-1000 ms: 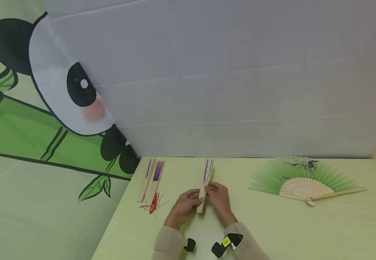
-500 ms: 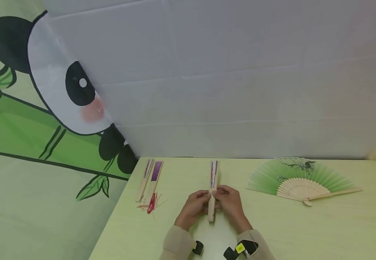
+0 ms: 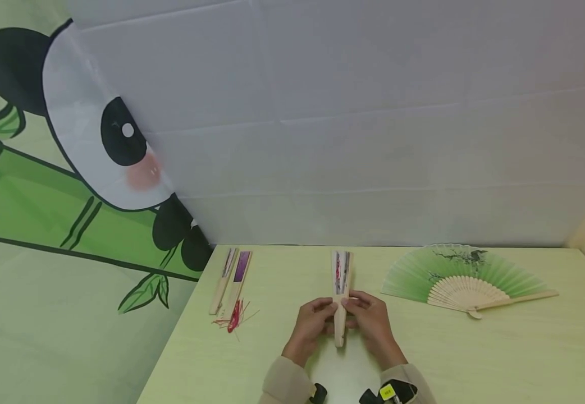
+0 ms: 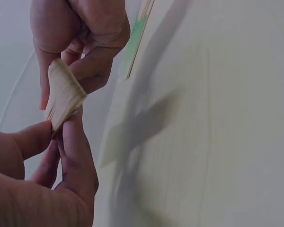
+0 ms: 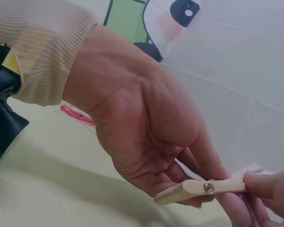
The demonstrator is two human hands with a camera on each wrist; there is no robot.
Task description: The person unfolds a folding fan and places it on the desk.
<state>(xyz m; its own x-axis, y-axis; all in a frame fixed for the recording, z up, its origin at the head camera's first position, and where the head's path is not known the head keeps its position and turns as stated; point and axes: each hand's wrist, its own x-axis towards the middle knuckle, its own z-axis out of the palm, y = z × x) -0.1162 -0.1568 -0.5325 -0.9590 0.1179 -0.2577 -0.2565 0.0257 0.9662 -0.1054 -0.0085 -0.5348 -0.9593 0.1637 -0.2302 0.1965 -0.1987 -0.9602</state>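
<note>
A wooden folding fan [image 3: 341, 278], nearly closed, stands at the middle of the head view with its patterned top just parted into a narrow V. My left hand [image 3: 309, 328] pinches its left side between thumb and fingers. From the right, my right hand [image 3: 375, 327] grips the other side, thumb on the front. The left wrist view shows the stacked rib ends of the fan [image 4: 64, 94] between both hands. In the right wrist view, a metal rivet [image 5: 208, 187] shows near the handle end, with fingertips of both hands just beyond it.
Two closed folding fans, one with a purple panel [image 3: 242, 266], lie at the table's left, beside a red tassel [image 3: 234, 317]. A spread green fan [image 3: 469, 280] lies to the right. Behind the table [image 3: 474, 359] hangs a pale cloth with a panda print [image 3: 110, 146].
Both hands have shifted right with the fan and turned it more upright. Its top has begun to part. My right hand's hold has moved to match the left, thumb on the front.
</note>
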